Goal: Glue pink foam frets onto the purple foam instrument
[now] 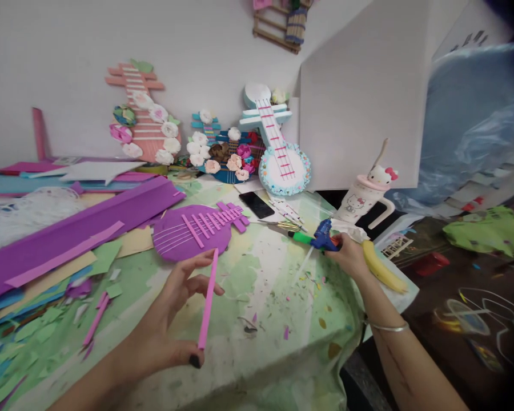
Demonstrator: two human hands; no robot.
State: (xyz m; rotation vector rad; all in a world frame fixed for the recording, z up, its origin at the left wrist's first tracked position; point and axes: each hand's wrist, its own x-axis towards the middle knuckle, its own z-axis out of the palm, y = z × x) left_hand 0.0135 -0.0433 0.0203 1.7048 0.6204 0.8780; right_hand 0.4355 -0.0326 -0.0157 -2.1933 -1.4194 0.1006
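My left hand (167,325) pinches a long thin pink foam strip (208,299) between thumb and fingers, holding it upright over the table. Just beyond it lies a purple foam guitar (192,231) with pink strips and white strings. My right hand (349,254) is stretched to the table's right edge and wraps around a blue glue gun (325,235), whose glue stick points back toward the table. A silver bangle sits on that wrist.
Purple foam sheets (68,234) and foam scraps cover the left. A black phone (256,204), pens, a green marker (300,237), a banana (381,268) and a Hello Kitty cup (364,197) lie near the right edge. Finished flowered guitars (278,154) lean on the wall.
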